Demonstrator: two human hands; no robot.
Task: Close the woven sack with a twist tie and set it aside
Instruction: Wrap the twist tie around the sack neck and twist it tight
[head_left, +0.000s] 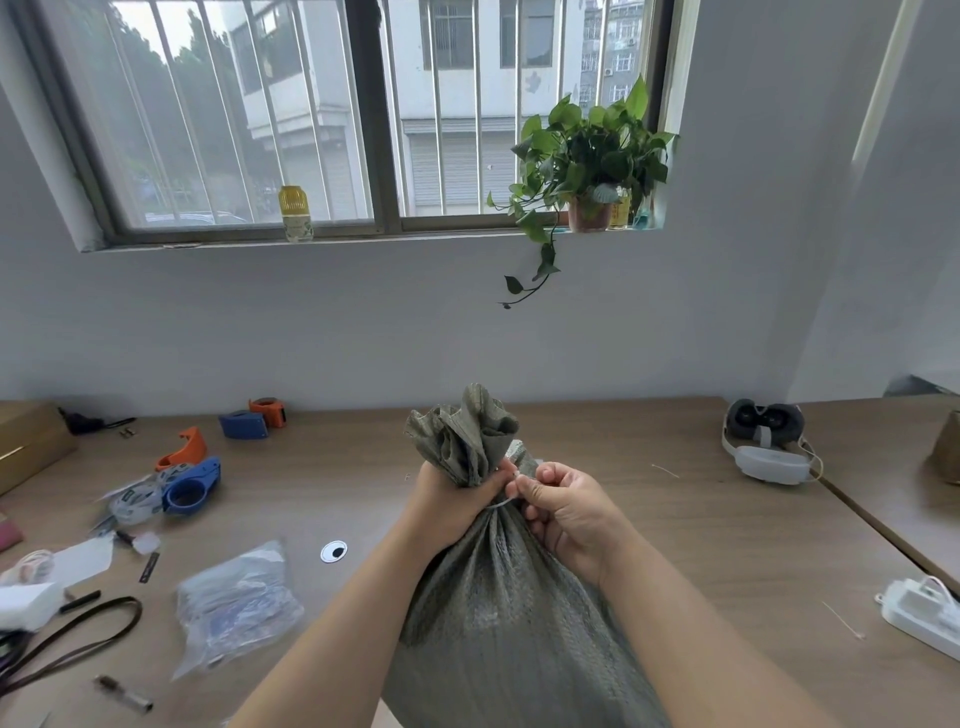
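Observation:
A grey-green woven sack (498, 613) stands upright on the wooden table (701, 545) right in front of me, its mouth gathered into a ruffled bunch at the top. My left hand (447, 501) grips the gathered neck from the left. A thin white twist tie (500, 503) runs round the neck. My right hand (563, 506) pinches the tie's end at the right side of the neck, fingers curled.
Blue and orange tape dispensers (192, 486) and a clear plastic bag (236, 603) lie on the left. A black strap (78, 631) lies at the near left. A headset (769, 441) sits far right, a white adapter (919, 613) near right.

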